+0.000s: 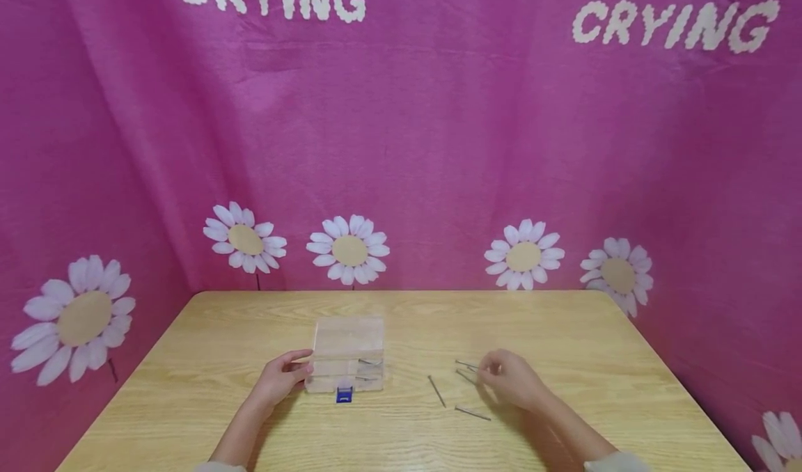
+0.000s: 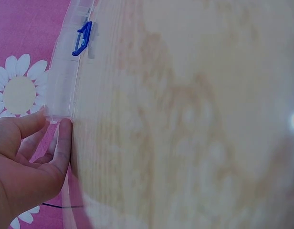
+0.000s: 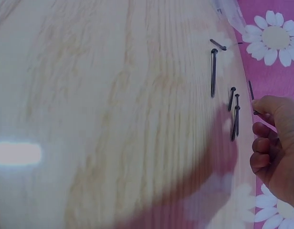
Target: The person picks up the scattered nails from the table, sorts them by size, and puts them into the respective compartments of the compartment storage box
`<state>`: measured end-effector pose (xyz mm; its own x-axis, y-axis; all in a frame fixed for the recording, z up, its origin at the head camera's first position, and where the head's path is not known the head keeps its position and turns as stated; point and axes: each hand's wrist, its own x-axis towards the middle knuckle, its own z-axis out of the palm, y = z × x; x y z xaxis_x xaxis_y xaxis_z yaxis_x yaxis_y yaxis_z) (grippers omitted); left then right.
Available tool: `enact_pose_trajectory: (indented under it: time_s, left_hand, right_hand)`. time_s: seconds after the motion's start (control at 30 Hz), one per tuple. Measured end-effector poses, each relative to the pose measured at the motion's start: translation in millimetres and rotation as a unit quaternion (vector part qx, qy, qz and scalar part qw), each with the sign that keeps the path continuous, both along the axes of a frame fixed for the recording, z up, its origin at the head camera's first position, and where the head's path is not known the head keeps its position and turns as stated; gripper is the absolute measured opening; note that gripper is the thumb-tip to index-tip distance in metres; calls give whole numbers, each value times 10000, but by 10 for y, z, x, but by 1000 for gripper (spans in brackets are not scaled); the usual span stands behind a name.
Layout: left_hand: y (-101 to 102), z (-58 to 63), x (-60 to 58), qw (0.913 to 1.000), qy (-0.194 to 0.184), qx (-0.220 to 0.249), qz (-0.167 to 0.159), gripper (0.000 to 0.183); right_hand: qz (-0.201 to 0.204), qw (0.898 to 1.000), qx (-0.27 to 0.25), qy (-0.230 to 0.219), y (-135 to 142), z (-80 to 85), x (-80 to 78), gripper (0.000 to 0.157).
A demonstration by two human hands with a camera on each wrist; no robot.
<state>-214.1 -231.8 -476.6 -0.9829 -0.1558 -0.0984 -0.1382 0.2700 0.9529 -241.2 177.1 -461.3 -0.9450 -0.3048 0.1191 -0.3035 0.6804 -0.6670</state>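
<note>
A clear plastic box (image 1: 347, 336) with dividers and a blue latch (image 1: 344, 395) stands left of centre, its lid raised at the back. A couple of nails (image 1: 370, 363) show through its right part. My left hand (image 1: 278, 381) touches the box's left side with thumb and fingertips, and the left wrist view shows them at the box's end (image 2: 61, 102). To the right, my right hand (image 1: 510, 380) pinches a nail (image 3: 251, 90) between thumb and finger, slightly above the table. Several loose nails lie between box and hand, among them one nail (image 1: 436, 391) and another nail (image 1: 473, 413).
The wood-grain table (image 1: 351, 444) has a glossy surface that reflects light. Behind and beside it hangs a pink curtain (image 1: 426, 152) with daisies and white lettering. In the right wrist view, the hand's shadow (image 3: 204, 176) falls across the table near the nails.
</note>
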Motion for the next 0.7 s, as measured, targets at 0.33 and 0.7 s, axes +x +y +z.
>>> enact_pose_trajectory:
  time_s: [0.33, 0.7]
  left_hand:
    - [-9, -2, -3, 10000, -15, -21, -60, 38]
    - [-48, -19, 8, 9994, 164, 124, -267, 40]
  right_hand:
    - [-93, 9999, -110, -89, -142, 11, -43, 4]
    - [83, 9998, -169, -72, -256, 40, -111, 7]
